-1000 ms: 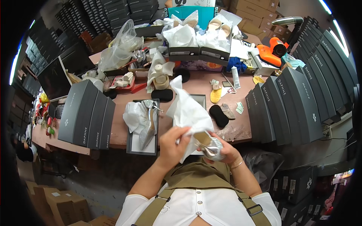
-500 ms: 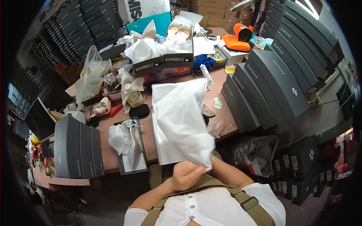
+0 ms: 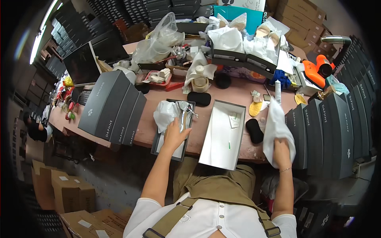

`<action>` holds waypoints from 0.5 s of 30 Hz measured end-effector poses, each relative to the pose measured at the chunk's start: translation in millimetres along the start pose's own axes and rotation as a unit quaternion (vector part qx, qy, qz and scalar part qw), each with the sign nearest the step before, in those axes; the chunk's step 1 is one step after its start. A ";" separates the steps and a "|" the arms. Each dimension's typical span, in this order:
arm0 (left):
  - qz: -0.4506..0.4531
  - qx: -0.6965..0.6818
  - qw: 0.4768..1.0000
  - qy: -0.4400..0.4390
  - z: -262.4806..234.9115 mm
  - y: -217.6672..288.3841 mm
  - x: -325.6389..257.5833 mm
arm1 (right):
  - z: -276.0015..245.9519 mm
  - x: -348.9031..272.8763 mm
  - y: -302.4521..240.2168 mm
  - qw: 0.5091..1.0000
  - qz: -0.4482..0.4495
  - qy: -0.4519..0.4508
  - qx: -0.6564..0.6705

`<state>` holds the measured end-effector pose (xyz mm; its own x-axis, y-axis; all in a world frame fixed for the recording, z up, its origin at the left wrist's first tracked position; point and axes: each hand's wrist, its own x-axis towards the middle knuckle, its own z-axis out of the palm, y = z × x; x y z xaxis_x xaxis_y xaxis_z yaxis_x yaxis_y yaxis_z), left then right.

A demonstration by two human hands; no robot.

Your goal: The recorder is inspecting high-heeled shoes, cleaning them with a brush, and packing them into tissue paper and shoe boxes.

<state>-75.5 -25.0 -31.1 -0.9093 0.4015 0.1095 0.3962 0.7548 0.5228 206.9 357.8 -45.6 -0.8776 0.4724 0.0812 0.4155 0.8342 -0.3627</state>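
My right hand point(image 3: 281, 151) grips a white cloth bag point(image 3: 275, 126), holding it up over the table's right edge beside a row of dark shoe boxes point(image 3: 329, 131). My left hand point(image 3: 174, 135) rests open on white tissue paper point(image 3: 166, 115) and a silvery shoe point(image 3: 184, 111) lying in a dark box lid point(image 3: 158, 142). Between my hands an open grey shoe box point(image 3: 222, 135) lies tilted over the table's near edge, white inside, with a small paper tag in it.
Three dark shoe boxes point(image 3: 113, 109) stand at the left. Black pads point(image 3: 199, 98) point(image 3: 254, 131), a tape roll point(image 3: 200, 82), plastic bags point(image 3: 158, 37), more open boxes with shoes point(image 3: 246, 51) and an orange tool point(image 3: 313, 71) crowd the table. Cardboard cartons point(image 3: 67, 194) sit on the floor.
The white bag, held spread in front of me with both hands, has moved to the right in my right hand alone. My left hand has let go and reached to the tissue and shoe.
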 end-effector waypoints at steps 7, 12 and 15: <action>-0.067 -0.201 0.977 0.014 -15.5 -23.7 -11.0 | -66.7 10.5 -140.7 0.927 -0.054 -0.139 0.343; 0.287 -0.201 0.906 -0.238 -88.8 31.7 -65.4 | -13.1 30.6 -163.9 0.620 -0.016 -0.372 0.691; 0.385 -0.108 0.868 -0.295 -87.2 50.5 -72.7 | -4.3 23.2 -177.0 0.518 -0.030 -0.542 0.661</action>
<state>-0.4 -61.2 61.0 -0.1373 0.9874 0.0788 0.7667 0.0556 0.6395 114.0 222.3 24.5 -0.7962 -0.5777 -0.1798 0.4809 -0.4240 -0.7675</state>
